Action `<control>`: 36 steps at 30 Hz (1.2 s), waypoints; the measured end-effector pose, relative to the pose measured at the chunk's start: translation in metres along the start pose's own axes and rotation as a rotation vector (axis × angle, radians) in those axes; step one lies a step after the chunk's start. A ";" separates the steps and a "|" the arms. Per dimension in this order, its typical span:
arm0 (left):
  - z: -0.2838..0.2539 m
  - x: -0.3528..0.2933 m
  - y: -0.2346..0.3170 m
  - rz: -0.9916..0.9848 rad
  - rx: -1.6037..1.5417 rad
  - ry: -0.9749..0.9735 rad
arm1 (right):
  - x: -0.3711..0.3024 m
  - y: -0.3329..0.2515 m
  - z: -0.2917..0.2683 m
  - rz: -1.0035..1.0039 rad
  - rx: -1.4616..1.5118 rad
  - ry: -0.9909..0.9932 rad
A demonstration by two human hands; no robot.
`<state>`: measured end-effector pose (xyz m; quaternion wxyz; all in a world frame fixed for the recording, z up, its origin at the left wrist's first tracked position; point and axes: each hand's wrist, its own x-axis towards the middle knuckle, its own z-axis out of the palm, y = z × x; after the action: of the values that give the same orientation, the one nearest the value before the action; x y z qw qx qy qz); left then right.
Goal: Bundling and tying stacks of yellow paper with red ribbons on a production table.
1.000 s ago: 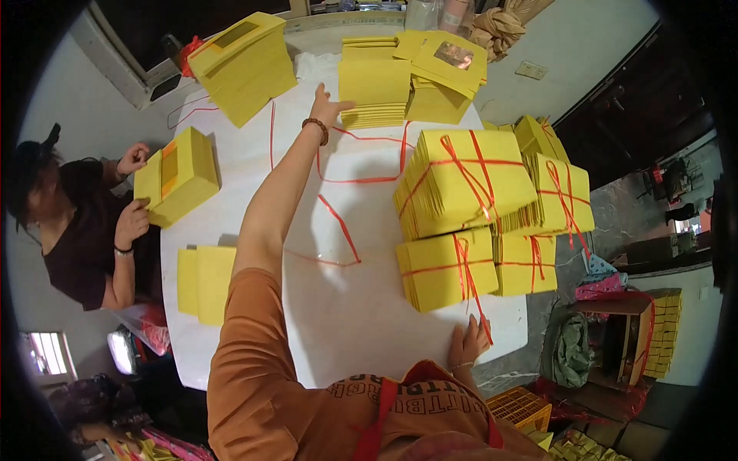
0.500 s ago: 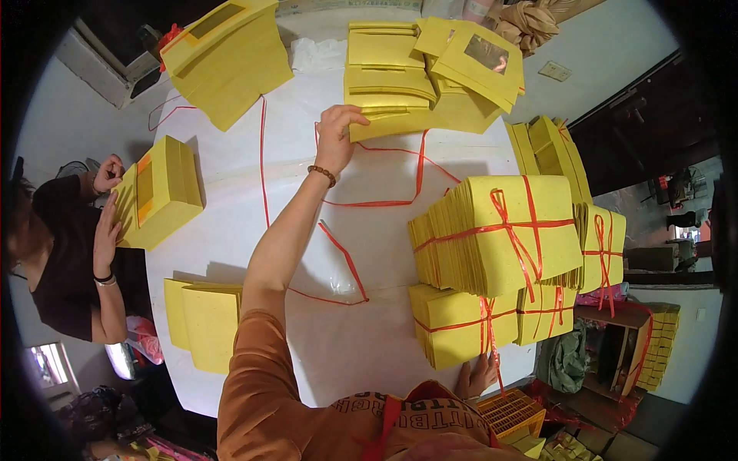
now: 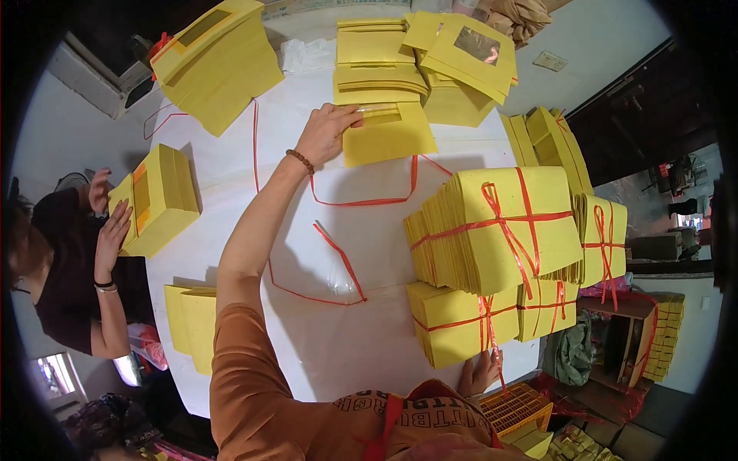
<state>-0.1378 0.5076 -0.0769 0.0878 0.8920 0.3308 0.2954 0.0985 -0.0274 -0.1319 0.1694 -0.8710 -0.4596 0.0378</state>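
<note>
My left hand [image 3: 327, 134] grips 1 yellow envelope stack [image 3: 388, 134] to pull it over the red string [image 3: 369, 201], right hand [image 3: 478, 375] flat, bracing the tied bundle [image 3: 457, 323].

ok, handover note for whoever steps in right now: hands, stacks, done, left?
Left hand: stretched across the white table, gripping a loose yellow paper stack.
Right hand: at the near table edge, touching the lowest tied bundle; grip not clear.
Red string lies loose on the table just below that stack.
Done: several tied bundles piled at right.
Left: untied stacks at the far edge. A co-worker squares another stack at left.
</note>
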 end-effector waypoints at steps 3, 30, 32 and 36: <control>-0.012 0.015 0.004 0.034 0.021 -0.024 | -0.005 0.007 0.005 0.043 0.028 -0.005; -0.032 0.076 0.022 -0.370 0.294 -0.143 | 0.008 -0.007 -0.003 0.007 0.056 0.013; -0.031 0.082 0.017 -0.366 0.362 -0.220 | 0.011 -0.010 -0.006 -0.026 0.053 0.010; -0.020 0.106 -0.001 -0.328 0.331 -0.197 | 0.014 -0.014 -0.010 -0.030 0.035 0.016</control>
<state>-0.0859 0.5760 -0.0109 0.0191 0.8532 0.5046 0.1304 0.0974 -0.0113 -0.1168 0.1887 -0.8613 -0.4704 0.0364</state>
